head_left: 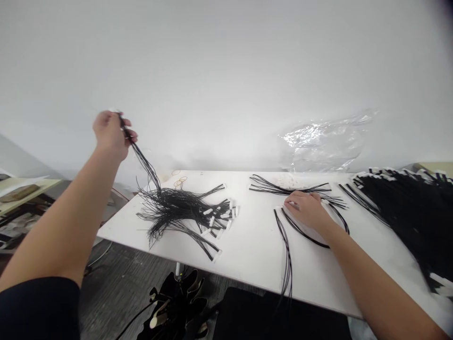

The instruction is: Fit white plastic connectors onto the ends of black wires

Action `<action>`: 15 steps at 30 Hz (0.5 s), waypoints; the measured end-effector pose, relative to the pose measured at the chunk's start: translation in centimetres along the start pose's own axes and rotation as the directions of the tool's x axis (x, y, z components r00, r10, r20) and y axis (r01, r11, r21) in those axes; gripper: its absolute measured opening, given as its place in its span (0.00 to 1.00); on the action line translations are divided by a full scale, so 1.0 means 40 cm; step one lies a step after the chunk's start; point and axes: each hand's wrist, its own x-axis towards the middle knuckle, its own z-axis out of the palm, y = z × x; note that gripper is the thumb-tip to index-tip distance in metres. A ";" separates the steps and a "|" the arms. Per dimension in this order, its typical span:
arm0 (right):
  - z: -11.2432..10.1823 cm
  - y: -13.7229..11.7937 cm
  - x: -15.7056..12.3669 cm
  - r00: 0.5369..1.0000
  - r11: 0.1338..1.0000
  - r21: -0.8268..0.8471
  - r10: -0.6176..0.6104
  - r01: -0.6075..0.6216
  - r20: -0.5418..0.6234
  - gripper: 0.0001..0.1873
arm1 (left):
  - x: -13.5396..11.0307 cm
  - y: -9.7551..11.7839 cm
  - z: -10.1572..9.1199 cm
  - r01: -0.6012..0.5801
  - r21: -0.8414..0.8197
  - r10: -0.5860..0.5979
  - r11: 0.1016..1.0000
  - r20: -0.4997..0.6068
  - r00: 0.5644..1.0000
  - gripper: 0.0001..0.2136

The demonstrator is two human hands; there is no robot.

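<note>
My left hand (112,134) is raised at the left, its fingers closed round a bundle of thin black cables (146,163). A white connector end shows at the top of that bundle, and its strands hang down to the pile of black cables (184,205) on the table. Several white connectors (228,217) stick out at the pile's right side. My right hand (307,208) rests low over the table with curled fingers, pinching at black cables by a white end; the palm hides part of the grip. Beside it, a separate cable bundle (287,250) droops over the front edge.
A thick stack of black cables (406,212) with white ends covers the right of the white table (247,255). Clear plastic bag (325,144) leans on the wall. Rubber bands (180,181) lie at the back. Below are a black chair (255,314) and a dark object (177,307).
</note>
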 end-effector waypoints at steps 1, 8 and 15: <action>-0.001 -0.001 0.000 1.000 1.000 0.006 0.003 -0.003 0.006 0.14 | -0.003 0.007 0.011 -0.033 -0.002 0.033 0.999 0.014 0.999 0.05; -0.005 -0.012 -0.002 0.999 0.999 0.027 -0.021 0.022 -0.025 0.13 | -0.073 0.007 0.056 0.010 0.139 -0.065 0.990 0.398 0.915 0.06; -0.011 -0.024 -0.005 0.995 0.995 0.033 -0.094 0.093 0.016 0.15 | -0.098 -0.002 0.047 -0.129 -0.156 0.102 0.979 -0.175 0.979 0.13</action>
